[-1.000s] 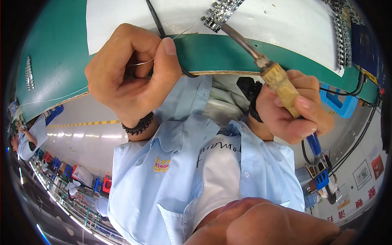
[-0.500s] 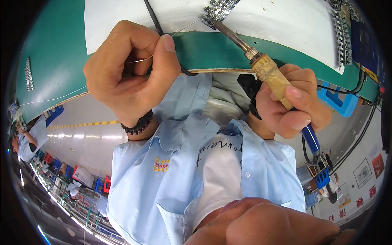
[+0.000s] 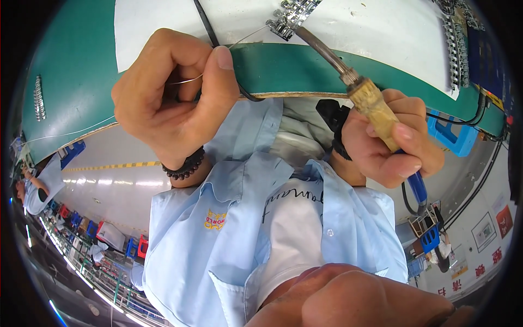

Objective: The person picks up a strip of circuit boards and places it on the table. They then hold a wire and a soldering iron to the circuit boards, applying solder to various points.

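The left hand (image 3: 166, 117) pinches a thin solder-like wire (image 3: 249, 37) between thumb and forefinger; the right hand (image 3: 395, 139) grips a soldering iron (image 3: 376, 106) by its tan handle. The cluster of small metal parts (image 3: 294, 20) lies on a white sheet (image 3: 362, 35) over the green tabletop (image 3: 71, 71), with the wire's end at its left side and the iron's tip at its lower right (whether that tip touches, I cannot tell). To do this well, I would steady both wrists, let the heated metal rather than the iron melt the wire, feed only a little, and leave each joint undisturbed while it sets. As for containers, a dark blue object (image 3: 486, 65) beside the strips of metal parts (image 3: 456, 57) might be one; its contents, if any, cannot be made out.
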A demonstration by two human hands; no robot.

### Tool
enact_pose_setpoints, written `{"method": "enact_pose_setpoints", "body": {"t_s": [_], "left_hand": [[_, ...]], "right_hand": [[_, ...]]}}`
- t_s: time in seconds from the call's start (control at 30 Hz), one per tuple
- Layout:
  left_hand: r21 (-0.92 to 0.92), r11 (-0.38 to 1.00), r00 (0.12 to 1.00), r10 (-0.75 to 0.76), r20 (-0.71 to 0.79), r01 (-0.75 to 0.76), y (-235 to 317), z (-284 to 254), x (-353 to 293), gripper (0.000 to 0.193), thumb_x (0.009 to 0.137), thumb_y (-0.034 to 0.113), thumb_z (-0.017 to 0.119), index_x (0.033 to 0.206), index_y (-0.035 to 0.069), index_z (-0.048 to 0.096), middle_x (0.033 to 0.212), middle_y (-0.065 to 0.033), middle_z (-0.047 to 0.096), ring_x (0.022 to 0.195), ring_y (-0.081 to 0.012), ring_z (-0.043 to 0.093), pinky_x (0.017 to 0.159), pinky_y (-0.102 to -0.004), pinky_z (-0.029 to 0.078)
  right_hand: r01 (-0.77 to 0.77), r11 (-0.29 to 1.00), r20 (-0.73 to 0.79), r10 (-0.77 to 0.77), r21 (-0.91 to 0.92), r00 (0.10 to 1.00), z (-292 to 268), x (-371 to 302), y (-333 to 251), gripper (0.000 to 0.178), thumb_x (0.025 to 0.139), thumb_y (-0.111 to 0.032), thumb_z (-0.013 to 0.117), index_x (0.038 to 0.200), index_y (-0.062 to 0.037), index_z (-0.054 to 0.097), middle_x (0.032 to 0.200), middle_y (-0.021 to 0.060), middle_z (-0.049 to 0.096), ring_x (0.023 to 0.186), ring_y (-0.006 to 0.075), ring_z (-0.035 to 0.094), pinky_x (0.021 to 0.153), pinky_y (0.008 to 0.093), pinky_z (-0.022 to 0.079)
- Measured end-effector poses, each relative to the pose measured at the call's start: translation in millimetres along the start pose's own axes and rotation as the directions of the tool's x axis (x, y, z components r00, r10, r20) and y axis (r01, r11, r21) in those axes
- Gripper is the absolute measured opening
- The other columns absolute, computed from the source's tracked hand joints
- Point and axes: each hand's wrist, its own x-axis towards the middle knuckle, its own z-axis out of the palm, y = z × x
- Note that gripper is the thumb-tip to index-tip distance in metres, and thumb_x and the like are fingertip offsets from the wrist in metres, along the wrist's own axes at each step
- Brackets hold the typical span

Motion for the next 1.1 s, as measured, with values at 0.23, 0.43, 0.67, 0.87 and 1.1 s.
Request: {"method": "enact_pose_setpoints", "body": {"t_s": [0.23, 0.43, 0.67, 0.87, 1.1], "left_hand": [[0.040, 0.998, 0.997, -0.045, 0.063, 0.043, 2, -5, -4, 0.018, 0.077, -0.003, 0.069, 0.068, 0.000, 0.053, 0.055, 0.0052, 0.039, 0.052, -0.0038, 0.028, 0.050, -0.0217, 0.017], [0.054, 0.998, 0.996, -0.050, 0.077, 0.046, 5, -2, -1, 0.019, 0.077, -0.003, 0.068, 0.067, 0.000, 0.052, 0.055, 0.0051, 0.038, 0.052, -0.0038, 0.028, 0.050, -0.0218, 0.018], [0.067, 0.996, 0.994, -0.058, 0.088, 0.052, 5, -4, 1, 0.019, 0.076, -0.002, 0.069, 0.067, 0.000, 0.052, 0.055, 0.0048, 0.040, 0.052, -0.0036, 0.028, 0.050, -0.0216, 0.018], [0.081, 0.995, 0.994, -0.066, 0.082, 0.060, 7, -4, 3, 0.019, 0.076, -0.002, 0.069, 0.067, 0.000, 0.052, 0.055, 0.0046, 0.040, 0.052, -0.0036, 0.029, 0.050, -0.0214, 0.018], [0.072, 0.996, 0.994, -0.065, 0.089, 0.059, 7, -2, 5, 0.018, 0.077, -0.002, 0.069, 0.068, -0.001, 0.053, 0.055, 0.0046, 0.039, 0.052, -0.0037, 0.029, 0.050, -0.0215, 0.018]], "right_hand": [[-0.058, 0.998, 0.054, 0.060, -0.029, 0.997, -3, -2, -1, 0.042, 0.097, -0.036, 0.050, 0.091, 0.0043, 0.059, 0.055, 0.0092, 0.051, 0.051, 0.0162, 0.044, 0.041, 0.0276, 0.035], [-0.048, 0.998, 0.126, 0.054, -0.049, 0.991, -5, 2, -2, 0.040, 0.098, -0.033, 0.049, 0.095, 0.0059, 0.058, 0.055, 0.0110, 0.052, 0.052, 0.0158, 0.043, 0.040, 0.0269, 0.032], [-0.074, 0.996, 0.131, 0.081, -0.057, 0.988, -4, 4, -2, 0.040, 0.097, -0.033, 0.051, 0.095, 0.0062, 0.059, 0.056, 0.0102, 0.052, 0.053, 0.0157, 0.044, 0.041, 0.0270, 0.032], [-0.091, 0.994, 0.143, 0.099, -0.064, 0.985, -3, 6, -2, 0.041, 0.097, -0.034, 0.051, 0.096, 0.0061, 0.059, 0.056, 0.0100, 0.052, 0.053, 0.0154, 0.043, 0.041, 0.0269, 0.031], [-0.122, 0.987, 0.194, 0.141, -0.107, 0.971, -6, 10, -3, 0.040, 0.098, -0.034, 0.049, 0.096, 0.0057, 0.058, 0.055, 0.0097, 0.052, 0.053, 0.0150, 0.043, 0.041, 0.0262, 0.031]]}}
